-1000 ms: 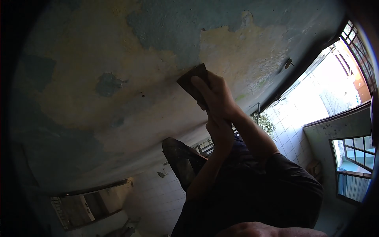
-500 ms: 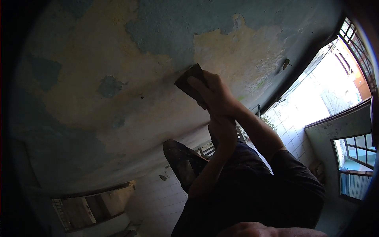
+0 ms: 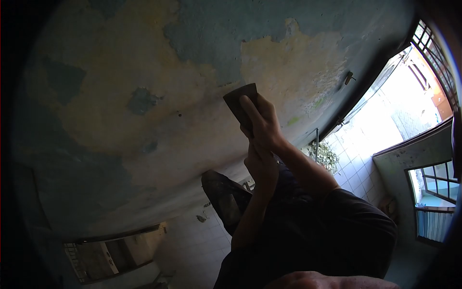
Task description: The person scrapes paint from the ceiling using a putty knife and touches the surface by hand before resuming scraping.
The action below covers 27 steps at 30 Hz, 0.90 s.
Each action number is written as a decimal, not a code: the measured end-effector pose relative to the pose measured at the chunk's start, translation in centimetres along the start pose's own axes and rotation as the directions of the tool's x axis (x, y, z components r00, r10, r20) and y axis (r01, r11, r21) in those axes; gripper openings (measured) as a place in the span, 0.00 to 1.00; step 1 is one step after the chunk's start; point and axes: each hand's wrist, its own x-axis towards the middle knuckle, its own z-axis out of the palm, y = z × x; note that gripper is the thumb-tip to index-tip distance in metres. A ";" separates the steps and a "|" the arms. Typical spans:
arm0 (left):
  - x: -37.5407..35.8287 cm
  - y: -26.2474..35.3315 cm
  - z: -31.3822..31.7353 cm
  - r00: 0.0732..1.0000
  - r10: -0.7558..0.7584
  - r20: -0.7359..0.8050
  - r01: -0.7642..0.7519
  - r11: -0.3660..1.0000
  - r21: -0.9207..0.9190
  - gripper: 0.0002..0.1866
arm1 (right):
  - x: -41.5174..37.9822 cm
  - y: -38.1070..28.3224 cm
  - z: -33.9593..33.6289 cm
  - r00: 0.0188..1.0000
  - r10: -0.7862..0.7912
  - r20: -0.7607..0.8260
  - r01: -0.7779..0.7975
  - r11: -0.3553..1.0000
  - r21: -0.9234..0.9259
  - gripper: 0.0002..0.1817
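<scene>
At the lower left, an opening [image 3: 113,253] with bars along its left side stands in a dim corner. The wall [image 3: 168,164] fills the upper left and middle, yellowish and pale, with blue-green paint [image 3: 207,43] flaking in ragged patches. A small dark spot [image 3: 180,115] marks it left of the hands. Below lie the tiled floor [image 3: 185,245], a scrap [image 3: 200,218] on it, and the person's dark-clad leg [image 3: 221,195].

In the middle, the scraper [image 3: 239,101] is at the wall, blade pointing up; whether its edge touches, I cannot tell. The left hand [image 3: 262,169] is just below the right, against it; whether it clasps the handle or the right wrist, I cannot tell. The right hand [image 3: 262,117] pinches the scraper, thumb flat along the blade.

Farther right are leaves [image 3: 326,156], a latch [image 3: 349,77], a bright doorway [image 3: 385,108] and a window [image 3: 435,183] with panes.
</scene>
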 end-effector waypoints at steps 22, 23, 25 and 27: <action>0.4 0.7 -1.8 0.996 0.015 -0.086 0.002 0.983 0.185 0.26 | 0.3 -0.1 1.9 0.992 0.092 0.084 -0.100 0.990 0.097 0.19; 0.5 0.2 -1.6 0.996 0.014 -0.083 0.002 0.982 0.188 0.26 | 0.3 -0.3 1.9 0.992 0.093 0.080 -0.101 0.990 0.100 0.19; 0.6 -0.6 -0.8 0.994 -0.050 -0.095 0.057 0.995 0.076 0.26 | 0.3 -0.7 1.6 0.992 0.076 0.100 -0.081 0.996 0.038 0.19; 0.4 -0.2 0.0 0.996 -0.046 -0.081 0.054 0.994 0.096 0.27 | 0.7 -0.5 1.0 0.993 0.053 0.110 -0.051 0.998 -0.022 0.18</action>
